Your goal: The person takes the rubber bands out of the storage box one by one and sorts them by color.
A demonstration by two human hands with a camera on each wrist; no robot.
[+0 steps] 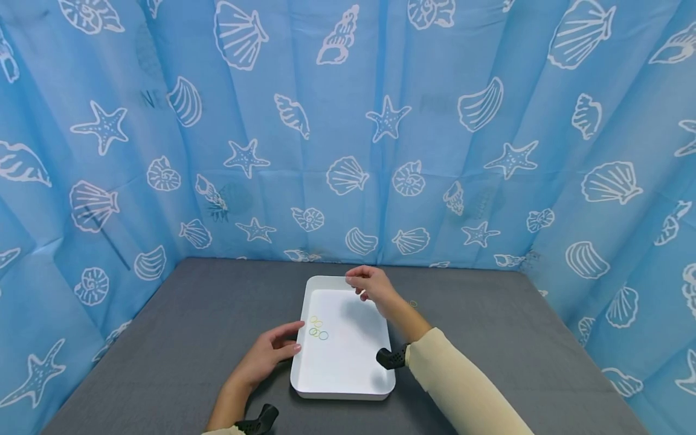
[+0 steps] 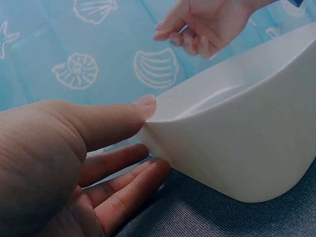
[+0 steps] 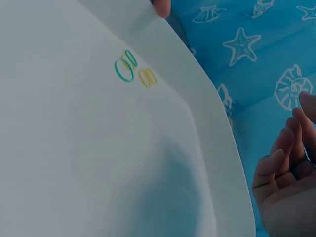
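A shallow white tray (image 1: 348,368) lies on the grey table. Small rubber bands (image 1: 315,331), green and yellow, rest inside it near the left wall. My left hand (image 1: 266,353) is at the tray's left side, thumb and fingertips against the outside of the wall near the rim. In the left wrist view that thumb (image 2: 118,121) is fairly straight, the fingers spread below it. My right hand (image 1: 372,287) hovers over the far end of the tray, fingers loosely bent. Nothing shows between its fingertips in the right wrist view, where the thumb (image 3: 307,106) is partly cut off.
One more pale rubber band (image 1: 413,304) lies on the table to the right of the tray, beyond the right forearm. A blue curtain (image 1: 348,151) with white shells and starfish stands behind and at both sides of the grey table (image 1: 179,344). Each wrist wears a black band.
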